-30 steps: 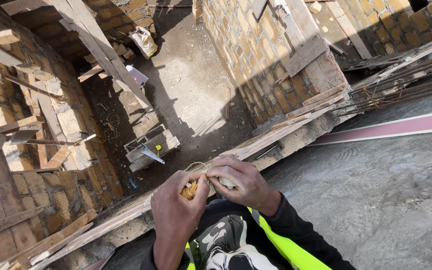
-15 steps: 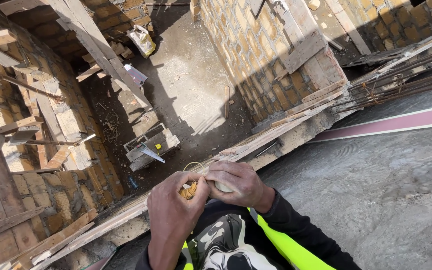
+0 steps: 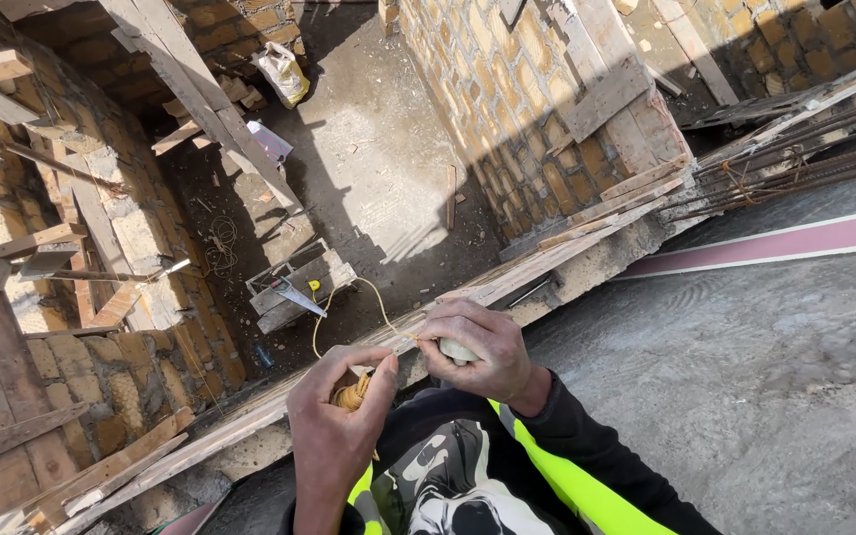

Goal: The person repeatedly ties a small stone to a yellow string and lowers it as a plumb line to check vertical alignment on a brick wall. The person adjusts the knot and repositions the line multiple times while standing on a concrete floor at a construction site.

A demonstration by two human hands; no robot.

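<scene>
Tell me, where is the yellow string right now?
In the head view, low and centre, the yellow string loops between the left hand, which holds its wound bundle, and the right hand, above the slab's wooden edge boards.

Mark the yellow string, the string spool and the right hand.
yellow string [image 3: 334, 305]: head view, top of the loop.
string spool [image 3: 353, 395]: head view, wound part showing.
right hand [image 3: 478, 347]: head view, back of hand.

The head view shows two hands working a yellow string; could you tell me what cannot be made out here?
- Spool in the left hand: mostly covered by the fingers, so its shape is unclear.
- Pale object in the right hand: only an edge shows past the knuckles; its kind cannot be told.
- Yellow string: too thin to follow beyond its loop.
- Small tools on the ground far below: too small to identify.
</scene>
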